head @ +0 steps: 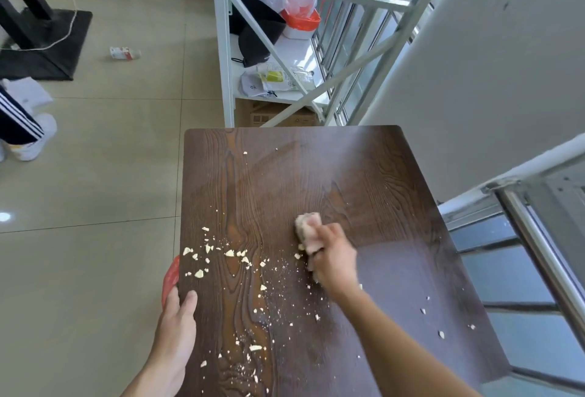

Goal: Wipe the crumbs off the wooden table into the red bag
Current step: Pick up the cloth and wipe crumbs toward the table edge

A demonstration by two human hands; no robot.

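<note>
The dark wooden table (316, 175) carries several pale crumbs (218, 257) scattered over its left and near parts, with a few more near the right edge. My right hand (332, 257) presses a pinkish crumpled cloth (308, 227) onto the table's middle, blurred by motion. At the table's left edge my left hand (177, 323) grips the red bag (170, 279), thumb resting on the tabletop. Most of the bag is hidden below the edge and behind my hand.
A white metal shelf rack (221, 48) with bags and boxes stands beyond the table's far edge. A wall and a metal railing (538, 254) run along the right. Another person's leg and white shoe (34, 140) are on the tiled floor at left, near a black stand base.
</note>
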